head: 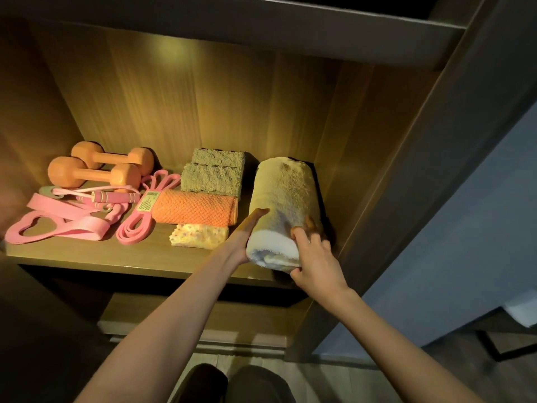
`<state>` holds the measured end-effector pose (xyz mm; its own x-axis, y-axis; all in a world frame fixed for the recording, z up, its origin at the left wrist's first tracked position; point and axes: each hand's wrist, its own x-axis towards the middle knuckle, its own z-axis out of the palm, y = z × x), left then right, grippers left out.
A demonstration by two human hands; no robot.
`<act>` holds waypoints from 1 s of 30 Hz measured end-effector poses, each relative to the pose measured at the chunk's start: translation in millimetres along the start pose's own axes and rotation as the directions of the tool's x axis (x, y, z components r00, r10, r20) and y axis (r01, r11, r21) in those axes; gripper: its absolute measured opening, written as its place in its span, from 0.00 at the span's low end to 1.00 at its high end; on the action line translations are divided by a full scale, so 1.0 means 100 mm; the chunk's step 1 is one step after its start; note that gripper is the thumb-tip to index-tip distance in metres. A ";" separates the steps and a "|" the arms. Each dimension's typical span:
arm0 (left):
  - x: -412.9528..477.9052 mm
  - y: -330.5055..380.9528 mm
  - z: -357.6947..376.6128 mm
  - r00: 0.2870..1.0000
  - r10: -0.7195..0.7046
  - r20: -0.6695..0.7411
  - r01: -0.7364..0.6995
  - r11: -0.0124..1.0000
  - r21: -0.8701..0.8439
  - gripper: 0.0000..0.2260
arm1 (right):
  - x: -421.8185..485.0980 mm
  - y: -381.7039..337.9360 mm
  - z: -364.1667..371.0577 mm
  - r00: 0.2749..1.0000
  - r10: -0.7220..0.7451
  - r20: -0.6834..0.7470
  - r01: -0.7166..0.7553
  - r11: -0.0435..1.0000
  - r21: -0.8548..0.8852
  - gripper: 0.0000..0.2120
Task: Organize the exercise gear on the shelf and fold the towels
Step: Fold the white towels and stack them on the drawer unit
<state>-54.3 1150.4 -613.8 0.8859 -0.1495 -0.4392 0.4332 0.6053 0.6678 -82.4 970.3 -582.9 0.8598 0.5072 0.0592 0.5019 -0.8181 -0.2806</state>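
The dumbbells (pixel 93 173), pink bands (pixel 58 225) and small towels (pixel 200 207) look tidy on the shelf (pixel 116 254), so I think only the big towel roll (pixel 287 193) is left. It lies at the shelf's right, long way running front to back, between my flat left hand (pixel 247 231) and my right hand (pixel 316 257), which cups it.

We're looking into a home closet here, a built-in wood-grain shelf (pixel 87 254) lit warm from above. Orange dumbbells (pixel 93 173), pink resistance bands (pixel 90 226) and a skipping rope (pixel 116 196) sit beside folded towels (pixel 194 207). There's wood-plank floor (pixel 334 379) down below and a plain blue-grey wall (pixel 450 257) off to the right.
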 end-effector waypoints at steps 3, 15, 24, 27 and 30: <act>0.01 0.04 -0.04 0.998 0.055 -0.031 -0.051 0.991 0.120 0.24 | 0.04 0.00 -0.01 1.000 -0.006 0.030 0.006 1.000 -0.010 0.31; -0.01 -0.09 -0.04 0.775 0.631 -0.024 -0.242 0.333 0.912 0.24 | 0.17 0.00 -0.12 0.967 -0.013 0.254 0.015 1.000 -0.009 0.34; 0.11 -0.41 -0.19 0.689 0.706 0.164 -0.217 -0.015 0.976 0.25 | 0.34 0.06 0.13 0.957 0.007 0.289 0.024 0.994 -0.103 0.15; 0.11 -0.40 -0.14 0.682 0.712 0.169 -0.218 -0.023 0.976 0.23 | 0.40 0.02 0.04 0.958 0.100 0.267 -0.078 0.993 -0.092 0.20; 0.10 -0.36 -0.15 0.732 0.669 0.131 -0.219 0.049 0.974 0.20 | 0.57 0.03 -0.11 0.974 0.165 0.155 -0.159 0.986 -0.054 0.19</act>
<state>-63.7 1139.0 -651.7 0.9599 0.1930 0.2036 -0.0109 -0.6994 0.7146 -31.3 993.9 -570.1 0.9059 0.4006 -0.1371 0.3632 -0.9017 -0.2346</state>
